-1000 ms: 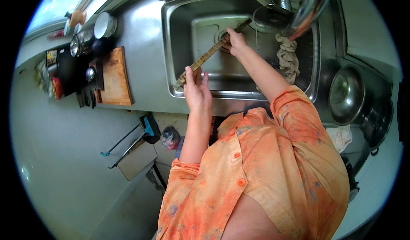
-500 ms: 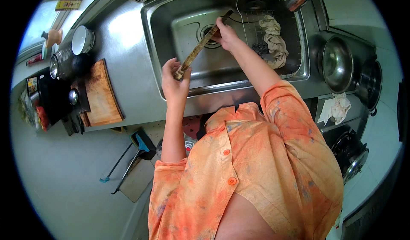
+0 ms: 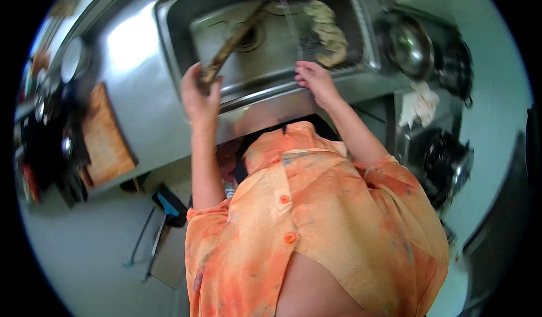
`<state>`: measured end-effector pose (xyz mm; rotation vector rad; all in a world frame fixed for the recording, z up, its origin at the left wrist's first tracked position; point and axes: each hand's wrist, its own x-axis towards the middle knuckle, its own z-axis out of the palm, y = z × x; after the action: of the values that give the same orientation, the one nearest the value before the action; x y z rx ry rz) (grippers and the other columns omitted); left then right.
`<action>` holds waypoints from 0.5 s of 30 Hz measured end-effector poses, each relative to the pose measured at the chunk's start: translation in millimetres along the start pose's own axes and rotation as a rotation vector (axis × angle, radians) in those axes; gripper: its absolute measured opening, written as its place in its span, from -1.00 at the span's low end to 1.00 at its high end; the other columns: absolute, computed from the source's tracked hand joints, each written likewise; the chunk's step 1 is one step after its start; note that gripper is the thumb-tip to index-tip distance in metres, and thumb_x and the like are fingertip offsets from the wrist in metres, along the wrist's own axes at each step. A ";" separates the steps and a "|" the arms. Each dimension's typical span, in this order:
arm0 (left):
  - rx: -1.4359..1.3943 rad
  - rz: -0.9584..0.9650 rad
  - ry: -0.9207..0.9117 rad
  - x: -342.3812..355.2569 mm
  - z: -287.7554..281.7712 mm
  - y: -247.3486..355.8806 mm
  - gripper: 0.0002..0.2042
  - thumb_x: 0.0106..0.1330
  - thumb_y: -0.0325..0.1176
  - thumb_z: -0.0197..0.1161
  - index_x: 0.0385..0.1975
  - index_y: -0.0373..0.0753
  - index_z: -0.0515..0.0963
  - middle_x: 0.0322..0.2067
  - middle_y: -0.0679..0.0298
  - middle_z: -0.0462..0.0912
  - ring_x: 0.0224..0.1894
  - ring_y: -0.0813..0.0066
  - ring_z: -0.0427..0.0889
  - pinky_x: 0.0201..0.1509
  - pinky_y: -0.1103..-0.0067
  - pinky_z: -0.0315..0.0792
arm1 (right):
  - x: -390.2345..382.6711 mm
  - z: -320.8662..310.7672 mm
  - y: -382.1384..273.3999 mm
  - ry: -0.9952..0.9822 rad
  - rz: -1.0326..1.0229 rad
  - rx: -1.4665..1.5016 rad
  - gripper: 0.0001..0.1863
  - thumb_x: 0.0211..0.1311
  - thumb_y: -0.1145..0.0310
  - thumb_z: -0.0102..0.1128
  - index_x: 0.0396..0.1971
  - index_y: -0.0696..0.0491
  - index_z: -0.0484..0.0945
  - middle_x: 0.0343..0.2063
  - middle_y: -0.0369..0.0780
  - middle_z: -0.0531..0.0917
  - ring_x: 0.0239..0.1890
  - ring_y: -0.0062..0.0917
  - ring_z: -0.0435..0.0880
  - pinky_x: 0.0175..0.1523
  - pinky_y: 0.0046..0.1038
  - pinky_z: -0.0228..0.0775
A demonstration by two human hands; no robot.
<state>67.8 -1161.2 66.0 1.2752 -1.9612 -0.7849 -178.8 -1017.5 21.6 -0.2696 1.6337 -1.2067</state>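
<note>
A long, narrow, mottled brown strip (image 3: 234,43) slants over the sink (image 3: 271,51), its far end beyond the drain; I cannot tell what it is made of. My left hand (image 3: 200,94) grips its near end between thumb and fingers at the sink's front left. By the front rim, right of the middle, my right hand (image 3: 317,82) is off the strip. Its fingers are loosely bent, slightly apart, with nothing visible in them. Beyond that hand, a crumpled beige cloth (image 3: 329,35) lies on the wire rack in the sink's right side.
Left on the steel counter (image 3: 132,94) lies a wooden cutting board (image 3: 106,136), with a white bowl (image 3: 74,60) behind it. A metal bowl (image 3: 412,40) and a pale cloth (image 3: 419,105) sit to the right. A broom and dustpan (image 3: 168,204) stand on the floor at left.
My right hand has let go of the strip's far part and drawn back toward the sink's front rim. The left hand keeps its hold. The whole view has shifted and blurred.
</note>
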 end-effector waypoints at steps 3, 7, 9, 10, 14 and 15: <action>-0.008 -0.013 0.013 -4.2 3.2 3.4 -0.49 0.05 -0.39 0.37 0.02 -0.33 0.37 -0.04 0.06 0.46 0.02 0.21 0.46 0.13 0.42 0.30 | -20.5 -26.6 -0.6 0.060 -0.066 -0.057 -0.71 0.26 0.35 0.05 -0.07 0.15 0.47 -0.31 -0.27 0.58 -0.35 -0.65 0.56 -0.29 -0.63 0.39; 0.038 -0.047 0.043 -15.5 1.8 16.5 -0.43 0.12 -0.33 0.36 0.10 -0.35 0.28 0.04 0.10 0.37 0.08 0.29 0.38 0.16 0.43 0.27 | -41.7 -63.3 -3.9 0.069 -0.087 -0.075 -0.72 0.30 0.33 0.02 -0.05 0.13 0.47 -0.24 -0.29 0.58 -0.29 -0.69 0.53 -0.22 -0.64 0.38; 0.038 -0.078 0.104 -27.3 -1.3 22.4 -0.42 0.13 -0.33 0.36 0.11 -0.37 0.26 0.03 0.09 0.37 0.08 0.29 0.39 0.15 0.44 0.27 | -46.0 -82.2 2.3 0.080 -0.098 -0.042 -0.72 0.30 0.33 0.02 -0.07 0.14 0.48 -0.26 -0.29 0.58 -0.31 -0.69 0.52 -0.21 -0.64 0.39; 0.041 -0.098 0.134 -33.8 -2.2 26.4 -0.41 0.13 -0.32 0.35 0.11 -0.37 0.25 0.02 0.08 0.38 0.07 0.30 0.39 0.14 0.44 0.28 | -48.0 -91.5 6.7 0.082 -0.100 -0.027 -0.73 0.30 0.33 0.02 -0.08 0.14 0.48 -0.26 -0.29 0.58 -0.31 -0.69 0.52 -0.21 -0.63 0.39; 0.128 -0.190 0.222 -75.4 -6.6 39.3 -0.41 0.13 -0.35 0.36 0.12 -0.36 0.24 0.01 0.04 0.36 0.00 0.31 0.44 0.06 0.46 0.36 | -58.5 -129.3 26.9 0.060 -0.097 0.007 -0.74 0.29 0.35 0.02 -0.09 0.13 0.50 -0.30 -0.30 0.59 -0.33 -0.68 0.53 -0.24 -0.62 0.40; 0.136 -0.183 0.231 -90.2 -4.7 36.4 -0.42 0.13 -0.34 0.36 0.11 -0.34 0.25 0.03 0.07 0.34 0.00 0.33 0.44 0.04 0.47 0.37 | -60.1 -141.1 37.2 0.052 -0.099 0.049 -0.75 0.29 0.35 0.03 -0.10 0.12 0.50 -0.32 -0.31 0.60 -0.33 -0.68 0.55 -0.24 -0.59 0.42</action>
<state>79.6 -1065.3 78.6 1.5701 -1.7542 -0.5676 -254.8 -879.2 21.0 -0.2927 1.6495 -1.3367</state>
